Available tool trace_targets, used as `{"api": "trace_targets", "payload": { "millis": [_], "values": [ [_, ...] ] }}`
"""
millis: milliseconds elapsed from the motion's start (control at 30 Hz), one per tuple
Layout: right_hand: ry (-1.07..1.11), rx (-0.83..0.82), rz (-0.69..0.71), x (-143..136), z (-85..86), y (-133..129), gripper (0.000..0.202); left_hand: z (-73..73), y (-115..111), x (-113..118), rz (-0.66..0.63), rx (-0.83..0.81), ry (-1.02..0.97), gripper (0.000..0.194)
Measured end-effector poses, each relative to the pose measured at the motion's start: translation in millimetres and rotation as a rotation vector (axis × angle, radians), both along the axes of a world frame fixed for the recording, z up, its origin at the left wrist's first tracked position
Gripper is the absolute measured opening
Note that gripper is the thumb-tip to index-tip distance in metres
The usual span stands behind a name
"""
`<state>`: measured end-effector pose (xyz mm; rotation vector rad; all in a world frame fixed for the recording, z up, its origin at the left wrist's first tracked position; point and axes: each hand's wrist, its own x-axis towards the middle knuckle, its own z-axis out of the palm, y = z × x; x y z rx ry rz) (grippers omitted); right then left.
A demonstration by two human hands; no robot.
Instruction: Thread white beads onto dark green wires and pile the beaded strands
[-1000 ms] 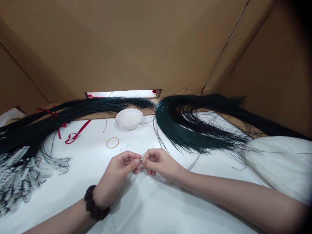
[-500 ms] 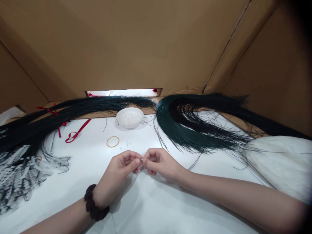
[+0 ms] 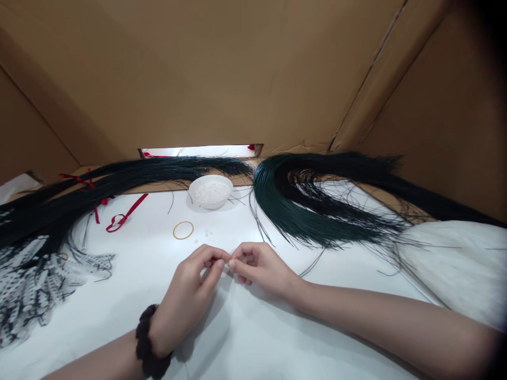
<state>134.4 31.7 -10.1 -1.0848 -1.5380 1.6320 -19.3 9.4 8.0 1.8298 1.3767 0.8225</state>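
My left hand (image 3: 197,285), with a dark scrunchie (image 3: 149,343) on its wrist, pinches thumb and forefinger together; whatever lies in the pinch is too small to make out. Its fingertips touch those of my right hand (image 3: 261,265), which is also closed in a pinch. A thin dark strand (image 3: 312,264) comes out behind the right wrist, and the right fingers appear to hold its end. Just beyond the hands lie a few tiny clear pieces (image 3: 208,233) and a yellow rubber band (image 3: 183,230). A white bowl (image 3: 211,203) of small whitish pieces stands farther back.
A thick bundle of dark strands (image 3: 301,211) curves at back right, beside a white plastic bag (image 3: 455,264). At left lie more dark strands (image 3: 130,177), white-dotted ends (image 3: 35,285) and a red ribbon (image 3: 127,213). Cardboard walls (image 3: 206,74) enclose the table (image 3: 253,338).
My left hand has turned slightly, its forefinger now reaching over to the right fingertips. The dark bit seen between the fingertips is now hidden. The strand behind the right wrist has shifted a little left.
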Motion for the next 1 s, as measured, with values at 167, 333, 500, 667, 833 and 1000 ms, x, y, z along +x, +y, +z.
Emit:
{"api": "trace_targets", "payload": {
  "millis": [167, 333, 500, 667, 833, 1000],
  "values": [
    [0.009, 0.058, 0.027, 0, -1.9, -2, 0.017, -0.1, -5, 3, 0.003, 0.023, 0.009, 0.01],
    [0.008, 0.084, 0.104, 0, -0.7, -1, 0.009, -2.9, -10, 2, 0.059, 0.095, 0.01, 0.008],
    [-0.001, 0.049, 0.124, 1, -0.3, 0, 0.007, -2.6, -10, 4, 0.066, 0.107, 0.025, 0.007],
    [0.016, 0.001, 0.078, 1, 3.5, 0, 0.009, 0.3, 1, -4, 0.161, 0.196, 0.223, 0.012],
    [0.005, -0.047, 0.023, 0, 5.8, 1, 0.01, -3.0, 24, -29, 0.21, 0.281, 0.668, 0.02],
    [0.026, -0.041, 0.024, -1, 5.5, 1, 0.014, -5.3, 32, -35, 0.159, 0.227, 0.79, 0.021]
  ]
}}
